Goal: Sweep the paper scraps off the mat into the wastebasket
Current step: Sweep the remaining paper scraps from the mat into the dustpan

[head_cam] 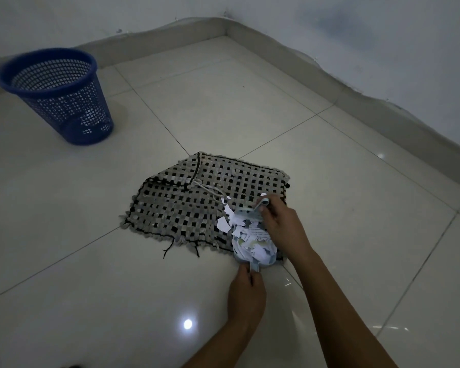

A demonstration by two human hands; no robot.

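Note:
A black-and-grey woven mat (186,205) lies on the tiled floor, one far corner folded over. At its near right corner a small pale-blue dustpan (252,264) is heaped with white paper scraps (252,243). A few scraps (225,221) lie on the mat just left of the pan's mouth. My left hand (246,293) grips the dustpan's handle. My right hand (279,221) holds a small pale-blue brush (252,211) over the scraps at the pan's far end. The blue mesh wastebasket (56,94) stands upright at the far left, well apart from the mat.
Glossy pale floor tiles (91,288) surround the mat. Walls with a tiled skirting (356,102) meet in a corner at the back and run down the right side. A white cord (210,189) lies across the mat's middle.

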